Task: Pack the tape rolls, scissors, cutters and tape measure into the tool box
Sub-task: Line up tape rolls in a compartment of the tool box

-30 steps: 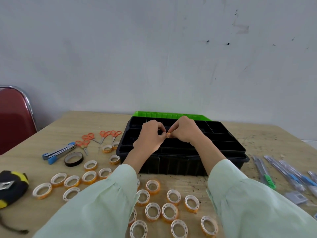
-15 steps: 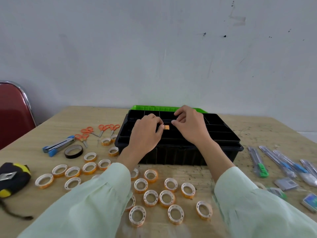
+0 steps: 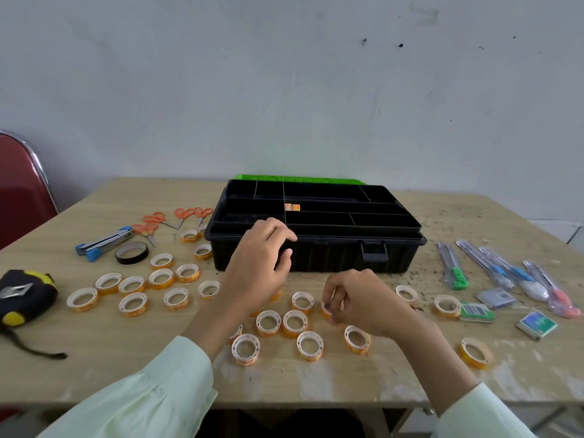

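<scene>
On the wooden tabletop [image 3: 94,368], only two tape rolls [image 3: 292,207] are packed in the tool box [image 3: 316,256]. Another roll [image 3: 326,308] is pinched by the right hand [image 3: 363,298]; the left hand [image 3: 256,267] is slack, empty.

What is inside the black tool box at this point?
Two orange tape rolls stand side by side in a middle compartment of the tool box. Other visible compartments look bare; the left hand covers part of the front-left one.
</scene>
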Available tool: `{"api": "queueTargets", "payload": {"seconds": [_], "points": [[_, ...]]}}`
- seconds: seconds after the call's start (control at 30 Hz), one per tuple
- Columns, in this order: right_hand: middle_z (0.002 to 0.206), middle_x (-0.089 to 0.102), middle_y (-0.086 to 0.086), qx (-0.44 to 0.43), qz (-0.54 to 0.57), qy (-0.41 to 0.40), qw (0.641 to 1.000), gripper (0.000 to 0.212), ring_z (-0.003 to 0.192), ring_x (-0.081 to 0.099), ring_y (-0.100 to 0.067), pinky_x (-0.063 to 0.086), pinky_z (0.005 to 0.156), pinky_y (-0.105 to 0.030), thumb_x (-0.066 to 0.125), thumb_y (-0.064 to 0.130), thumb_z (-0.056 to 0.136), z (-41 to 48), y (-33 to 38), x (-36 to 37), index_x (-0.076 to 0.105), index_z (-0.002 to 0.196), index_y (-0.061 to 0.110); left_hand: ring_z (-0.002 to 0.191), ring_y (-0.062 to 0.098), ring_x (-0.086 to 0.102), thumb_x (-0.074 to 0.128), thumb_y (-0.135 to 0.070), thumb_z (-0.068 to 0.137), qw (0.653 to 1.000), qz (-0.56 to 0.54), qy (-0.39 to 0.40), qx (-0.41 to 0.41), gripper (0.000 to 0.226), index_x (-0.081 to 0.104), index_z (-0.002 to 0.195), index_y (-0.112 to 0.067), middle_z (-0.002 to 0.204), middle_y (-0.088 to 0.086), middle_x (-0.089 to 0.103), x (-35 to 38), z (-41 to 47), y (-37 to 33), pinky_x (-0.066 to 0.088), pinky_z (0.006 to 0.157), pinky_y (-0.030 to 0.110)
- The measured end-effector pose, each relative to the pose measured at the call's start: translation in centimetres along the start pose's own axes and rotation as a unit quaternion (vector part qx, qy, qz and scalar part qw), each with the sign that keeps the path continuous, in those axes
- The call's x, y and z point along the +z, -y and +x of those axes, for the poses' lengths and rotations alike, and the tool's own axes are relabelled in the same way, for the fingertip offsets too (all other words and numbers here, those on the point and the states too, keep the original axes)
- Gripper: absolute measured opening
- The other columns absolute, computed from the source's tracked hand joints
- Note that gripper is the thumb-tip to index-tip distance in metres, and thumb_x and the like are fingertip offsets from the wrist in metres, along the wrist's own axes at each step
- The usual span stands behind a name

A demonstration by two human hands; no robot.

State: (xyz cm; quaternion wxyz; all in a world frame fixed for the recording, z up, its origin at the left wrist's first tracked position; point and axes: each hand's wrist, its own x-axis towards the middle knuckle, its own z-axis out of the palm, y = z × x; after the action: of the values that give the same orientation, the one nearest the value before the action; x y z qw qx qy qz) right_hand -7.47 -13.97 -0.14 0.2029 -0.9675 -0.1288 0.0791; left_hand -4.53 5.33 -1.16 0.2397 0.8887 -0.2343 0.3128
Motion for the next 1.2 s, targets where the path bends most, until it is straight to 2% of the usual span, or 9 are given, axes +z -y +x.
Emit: {"api": "queueTargets", "payload": {"seconds": [0.07,0.17,0.3,0.43,0.6,0.7,0.8,0.97,1.2], "points": [[0.067,0.070,0.011,-0.005,0.006,-0.015,1.000,0.023,0.069,0.065,-0.001,0.058,0.075,-0.030,0.070,0.008,0.077,0.2,-0.1,-0.1,0.063,0.083,0.028,0.091,0.007,0.049,0.057,-0.015,0.088,0.997,-0.020,0.073,0.003,0.009,0.064,0.093,-0.018,0.093,-0.008,0.057,-0.4,-0.3,-0.9,0.038,0.082,0.022],[0.071,0.072,0.008,-0.016,0.067,-0.065,0.996,0.020,0.069,0.067,-0.003,0.058,0.075,-0.028,0.069,0.009,0.082,-0.3,-0.4,-0.9,0.062,0.087,0.027,0.089,0.004,0.048,0.057,-0.027,0.089,0.983,-0.007,0.181,-0.007,0.008,0.064,0.090,-0.023,0.090,-0.013,0.054,-0.2,-0.9,-1.9,0.036,0.086,0.022],[0.071,0.071,0.000,-0.026,0.196,-0.148,0.969,0.016,0.063,0.069,-0.009,0.054,0.062,-0.023,0.065,0.008,0.087,-0.8,-0.4,-2.2,0.062,0.094,0.022,0.088,0.005,0.046,0.060,-0.040,0.086,0.973,0.018,0.228,-0.033,0.017,0.064,0.086,-0.024,0.091,-0.012,0.050,0.9,-1.5,-2.7,0.035,0.080,0.021],[0.075,0.068,-0.002,-0.038,0.302,-0.205,0.930,0.017,0.066,0.068,-0.013,0.055,0.061,-0.025,0.061,0.006,0.090,0.2,0.1,-3.8,0.065,0.098,0.020,0.085,0.008,0.050,0.062,-0.033,0.087,0.970,0.023,0.239,-0.030,0.015,0.065,0.085,-0.019,0.091,-0.009,0.051,1.8,-1.5,-3.0,0.035,0.076,0.020],[0.079,0.069,-0.002,-0.041,0.331,-0.258,0.907,0.023,0.072,0.069,-0.013,0.051,0.065,-0.024,0.065,0.004,0.086,4.3,1.0,-6.7,0.060,0.106,0.014,0.079,0.007,0.050,0.063,-0.024,0.086,0.986,-0.046,0.155,-0.043,0.007,0.063,0.084,-0.017,0.091,-0.009,0.047,1.5,0.3,-2.4,0.041,0.072,0.017],[0.080,0.071,-0.002,-0.029,0.282,-0.267,0.921,0.027,0.078,0.067,-0.012,0.048,0.072,-0.020,0.072,0.008,0.081,7.4,1.3,-7.9,0.065,0.105,0.016,0.084,0.003,0.052,0.065,-0.022,0.086,0.985,-0.146,0.046,-0.082,0.006,0.061,0.082,-0.019,0.095,-0.009,0.050,-0.3,2.7,-2.0,0.040,0.073,0.007],[0.083,0.073,-0.008,-0.007,0.236,-0.232,0.944,0.025,0.081,0.068,-0.016,0.048,0.071,-0.019,0.074,0.004,0.078,10.1,1.6,-8.4,0.071,0.101,0.010,0.084,-0.001,0.056,0.062,-0.024,0.088,0.977,-0.175,-0.024,-0.122,0.008,0.063,0.088,-0.016,0.098,-0.008,0.058,-1.3,5.3,-0.9,0.038,0.066,0.003],[0.090,0.072,-0.010,0.021,0.160,-0.146,0.976,0.020,0.088,0.067,-0.019,0.051,0.075,-0.025,0.075,0.001,0.074,12.9,2.2,-8.4,0.075,0.092,0.009,0.077,0.000,0.054,0.056,-0.022,0.092,0.959,-0.188,-0.055,-0.205,0.011,0.061,0.093,-0.012,0.093,-0.002,0.063,-1.0,8.8,1.4,0.039,0.062,0.002],[0.084,0.066,-0.006,0.038,0.160,-0.094,0.982,0.008,0.086,0.060,-0.018,0.048,0.079,-0.030,0.076,0.006,0.075,14.2,2.6,-8.6,0.074,0.081,0.010,0.072,0.004,0.053,0.057,-0.026,0.091,0.943,-0.211,-0.055,-0.252,0.018,0.062,0.092,-0.008,0.086,0.002,0.063,-0.2,10.9,3.1,0.037,0.057,0.001]]}}
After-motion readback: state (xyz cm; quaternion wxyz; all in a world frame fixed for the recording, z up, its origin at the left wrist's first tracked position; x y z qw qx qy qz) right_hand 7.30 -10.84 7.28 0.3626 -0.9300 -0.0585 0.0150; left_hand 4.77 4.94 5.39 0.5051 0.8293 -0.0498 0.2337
